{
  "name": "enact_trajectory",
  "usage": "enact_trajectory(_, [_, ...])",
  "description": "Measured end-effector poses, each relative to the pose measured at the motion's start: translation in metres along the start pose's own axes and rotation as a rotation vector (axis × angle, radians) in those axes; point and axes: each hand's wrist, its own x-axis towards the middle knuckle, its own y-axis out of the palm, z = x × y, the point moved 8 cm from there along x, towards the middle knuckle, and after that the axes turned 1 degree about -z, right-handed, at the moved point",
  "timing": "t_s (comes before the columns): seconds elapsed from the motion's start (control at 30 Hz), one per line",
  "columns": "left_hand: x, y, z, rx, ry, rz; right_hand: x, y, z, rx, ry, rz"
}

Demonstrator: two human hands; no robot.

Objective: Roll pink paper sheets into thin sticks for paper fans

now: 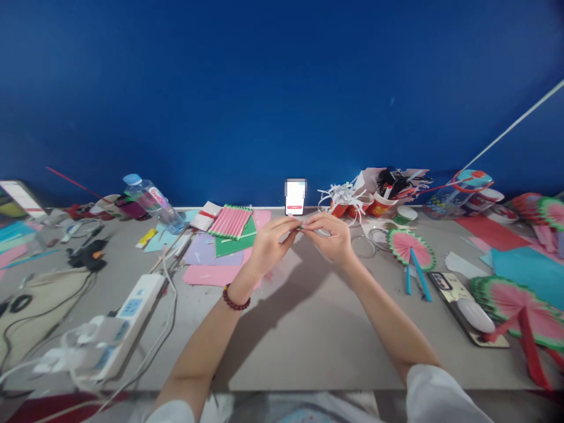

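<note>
1. In the head view, both arms are stretched over a grey bench (348, 358) that is backed by a blue wall (282, 106).
2. The left hand (274, 244) and right hand (333, 239) are brought together, fingertips almost meeting. A small piece (301, 228) showing green is pinched narrowly between them, raised above the bench; its full shape cannot be told, being mostly covered by fingers.
3. A dark red beaded bracelet (236, 298) is worn on the left wrist.
4. Just beside the left hand, a pleated pink paper (231, 221) edged in green is laid over a green sheet (244, 239), with purple (209, 249) and pink sheets (207, 275) beneath and around.
5. Straight beyond the hands, a lit phone (295, 198) is stood upright.
6. Farther left of the hands, a clear bottle (154, 201) is seen tilted; nearer the body, a white power strip (134, 314) is crowded with plugs.
7. Right of the right hand, metal rings (363, 247) and a round pink fan (412, 249) with blue sticks (422, 278) are laid out; behind these, paper cups (379, 207) are grouped.
8. Farther right, a white mouse (476, 315) is rested on a second phone (448, 289).
</note>
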Motion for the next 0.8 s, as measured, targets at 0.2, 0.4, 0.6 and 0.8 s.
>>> enact_trajectory(0.2, [-0.001, -0.004, 0.007, -0.044, -0.064, -0.029, 0.000, 0.005, -0.008, 0.055, 0.089, 0.079])
enact_trajectory(0.4, [-0.003, -0.005, 0.030, -0.247, -0.305, -0.099, -0.004, 0.014, -0.032, 0.085, 0.318, 0.194])
enact_trajectory(0.6, [-0.009, 0.004, 0.048, -0.387, -0.501, -0.090, -0.007, 0.017, -0.039, 0.061, 0.352, 0.205])
enact_trajectory(0.8, [-0.013, 0.012, 0.057, -0.528, -0.590, -0.086, -0.007, 0.016, -0.037, 0.049, 0.358, 0.162])
